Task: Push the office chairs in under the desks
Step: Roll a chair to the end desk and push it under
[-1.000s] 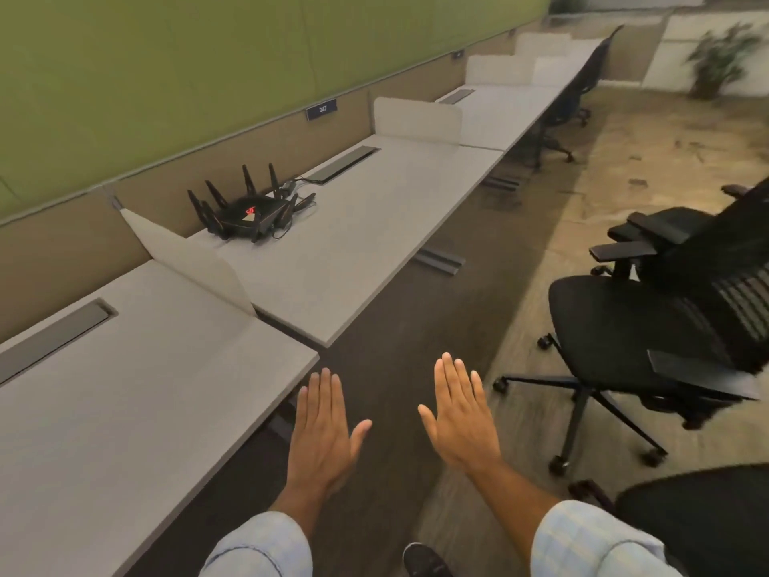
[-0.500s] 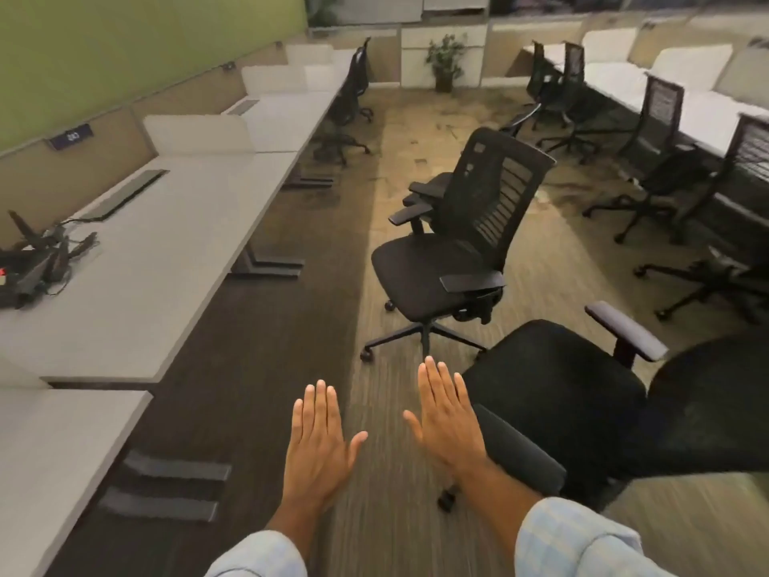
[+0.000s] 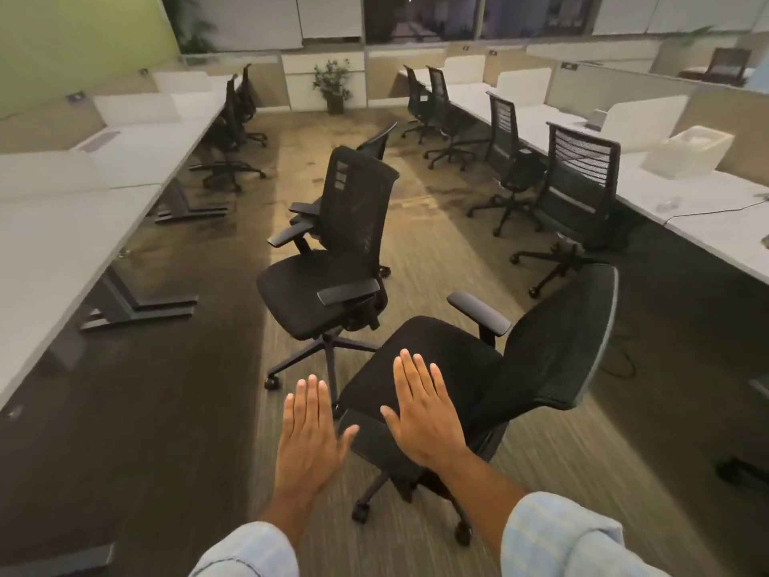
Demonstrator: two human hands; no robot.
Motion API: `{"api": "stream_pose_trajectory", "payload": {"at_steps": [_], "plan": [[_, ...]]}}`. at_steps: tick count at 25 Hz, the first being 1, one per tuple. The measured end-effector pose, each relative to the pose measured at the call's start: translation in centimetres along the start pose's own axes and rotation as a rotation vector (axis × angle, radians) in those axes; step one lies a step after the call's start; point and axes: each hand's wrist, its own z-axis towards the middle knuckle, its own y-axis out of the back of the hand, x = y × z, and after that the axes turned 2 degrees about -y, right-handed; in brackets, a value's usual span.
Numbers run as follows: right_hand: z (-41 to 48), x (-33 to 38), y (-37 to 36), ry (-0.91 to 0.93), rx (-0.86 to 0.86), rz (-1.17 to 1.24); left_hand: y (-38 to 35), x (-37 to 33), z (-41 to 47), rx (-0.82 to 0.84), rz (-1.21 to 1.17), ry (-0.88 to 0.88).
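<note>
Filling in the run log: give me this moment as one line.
left hand open, empty | right hand open, empty | nearest chair and second chair stand in aisle, not under desks

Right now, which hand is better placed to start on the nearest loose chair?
Right hand, probably. It hangs open over the nearest chair, above its seat, while the left hand is open over bare carpet beside the seat's edge. Neither visibly touches it.
</note>
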Motion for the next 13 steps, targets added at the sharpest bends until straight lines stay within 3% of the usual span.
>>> {"api": "stream_pose_trajectory", "payload": {"at_steps": [3, 8, 13], "plan": [[-0.6, -7.4, 3.2, 0.054, -0.052, -0.021, 1.5, -7.4, 2.8, -0.032, -0.021, 0.025], [0.8, -14.7, 8.8, -0.020, -0.098, 0.124, 4.3, -17.3, 7.8, -0.065, -0.045, 0.065], [1.5, -19.4, 12.8, 0.070, -0.101, 0.113, 5.3, -24.8, 10.9, -0.054, -0.121, 0.028]]}}
